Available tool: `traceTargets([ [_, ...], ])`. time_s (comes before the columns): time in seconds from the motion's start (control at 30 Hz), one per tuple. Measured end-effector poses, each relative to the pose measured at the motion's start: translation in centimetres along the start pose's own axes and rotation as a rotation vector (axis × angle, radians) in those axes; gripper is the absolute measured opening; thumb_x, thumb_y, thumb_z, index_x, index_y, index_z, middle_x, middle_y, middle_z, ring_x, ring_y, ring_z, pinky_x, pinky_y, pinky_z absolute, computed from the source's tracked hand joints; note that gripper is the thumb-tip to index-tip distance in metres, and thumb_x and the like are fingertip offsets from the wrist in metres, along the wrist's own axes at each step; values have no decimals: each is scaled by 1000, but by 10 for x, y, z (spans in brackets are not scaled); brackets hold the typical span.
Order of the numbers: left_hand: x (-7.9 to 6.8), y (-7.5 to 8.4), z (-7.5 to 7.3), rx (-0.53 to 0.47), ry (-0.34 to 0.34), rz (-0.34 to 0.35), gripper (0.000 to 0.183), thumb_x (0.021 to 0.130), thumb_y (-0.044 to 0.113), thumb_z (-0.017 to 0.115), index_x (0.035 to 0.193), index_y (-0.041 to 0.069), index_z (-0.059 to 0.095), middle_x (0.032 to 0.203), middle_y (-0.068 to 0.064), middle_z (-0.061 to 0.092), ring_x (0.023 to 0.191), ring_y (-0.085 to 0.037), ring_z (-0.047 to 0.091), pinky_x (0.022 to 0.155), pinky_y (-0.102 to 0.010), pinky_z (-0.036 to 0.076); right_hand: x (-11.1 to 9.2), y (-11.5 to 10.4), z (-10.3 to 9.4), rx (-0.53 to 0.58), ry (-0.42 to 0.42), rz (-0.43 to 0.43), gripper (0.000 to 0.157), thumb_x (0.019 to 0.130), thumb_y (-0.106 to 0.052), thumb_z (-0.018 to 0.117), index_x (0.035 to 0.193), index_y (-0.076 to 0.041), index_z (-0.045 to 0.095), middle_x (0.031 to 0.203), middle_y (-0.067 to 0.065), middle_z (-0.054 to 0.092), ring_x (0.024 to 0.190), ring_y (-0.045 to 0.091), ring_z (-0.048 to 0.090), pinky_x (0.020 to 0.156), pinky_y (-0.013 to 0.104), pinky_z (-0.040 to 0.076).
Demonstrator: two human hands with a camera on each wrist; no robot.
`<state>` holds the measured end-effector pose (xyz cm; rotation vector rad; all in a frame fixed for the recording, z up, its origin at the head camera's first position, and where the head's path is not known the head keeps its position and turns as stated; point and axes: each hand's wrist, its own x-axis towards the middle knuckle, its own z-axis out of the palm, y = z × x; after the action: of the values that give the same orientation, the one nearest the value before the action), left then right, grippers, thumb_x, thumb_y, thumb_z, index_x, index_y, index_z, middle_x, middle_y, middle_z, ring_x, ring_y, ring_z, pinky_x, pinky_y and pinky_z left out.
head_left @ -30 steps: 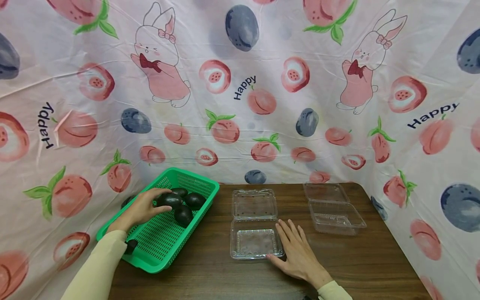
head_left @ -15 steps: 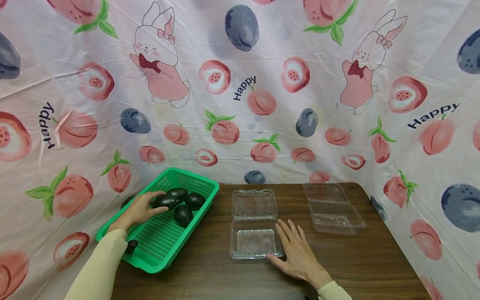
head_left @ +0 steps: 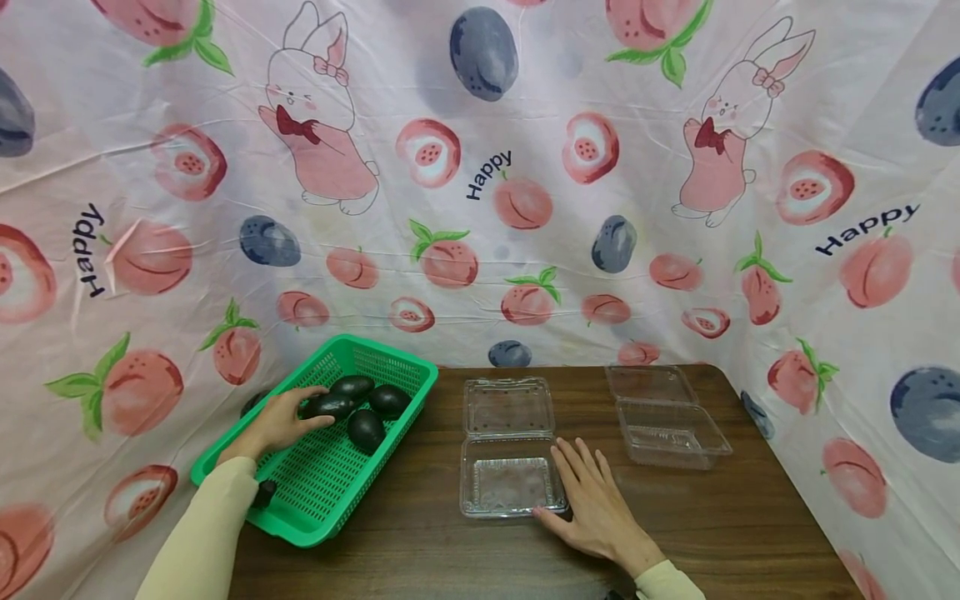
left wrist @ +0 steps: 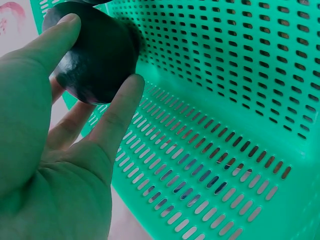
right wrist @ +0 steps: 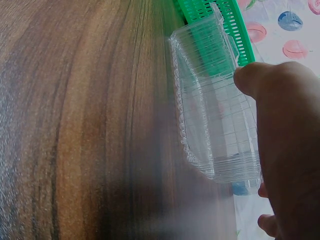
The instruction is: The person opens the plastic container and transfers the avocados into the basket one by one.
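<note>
In the head view, my left hand reaches into the green basket and grips a dark avocado between thumb and fingers. The left wrist view shows the thumb on one side of the avocado and fingertips on the other. Several more avocados lie beside it in the basket. My right hand rests at the right edge of an open clear plastic clamshell box, fingers straight. In the right wrist view the thumb touches the rim of the box.
A second open clamshell box stands at the right rear of the brown wooden table. A fruit-print cloth hangs behind and along both sides. The basket slants along the table's left side.
My left hand has shifted slightly left and toward me with the gripped avocado, leaving more of the avocado behind it visible. The right hand and the boxes have stayed put.
</note>
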<state>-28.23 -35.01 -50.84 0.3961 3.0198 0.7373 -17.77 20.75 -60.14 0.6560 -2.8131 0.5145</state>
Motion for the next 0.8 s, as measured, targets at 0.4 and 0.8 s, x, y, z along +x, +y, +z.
traceTargets([
  [0.4, 5, -13, 6, -12, -25, -18, 65, 105, 33, 83, 152, -7, 63, 142, -39, 68, 110, -45, 72, 88, -58, 61, 0, 0, -1, -18, 16, -16, 100, 100, -71, 72, 169, -2, 49, 176, 20, 49, 165, 52, 43, 131, 77, 35],
  [0.8, 5, -14, 10, 0, -72, -71, 67, 108, 32, 80, 155, -11, 58, 143, -43, 65, 126, -61, 67, 97, -68, 60, 0, 1, 0, -4, -28, 7, 102, 101, -70, 71, 173, -4, 44, 179, 18, 46, 168, 50, 39, 133, 77, 32],
])
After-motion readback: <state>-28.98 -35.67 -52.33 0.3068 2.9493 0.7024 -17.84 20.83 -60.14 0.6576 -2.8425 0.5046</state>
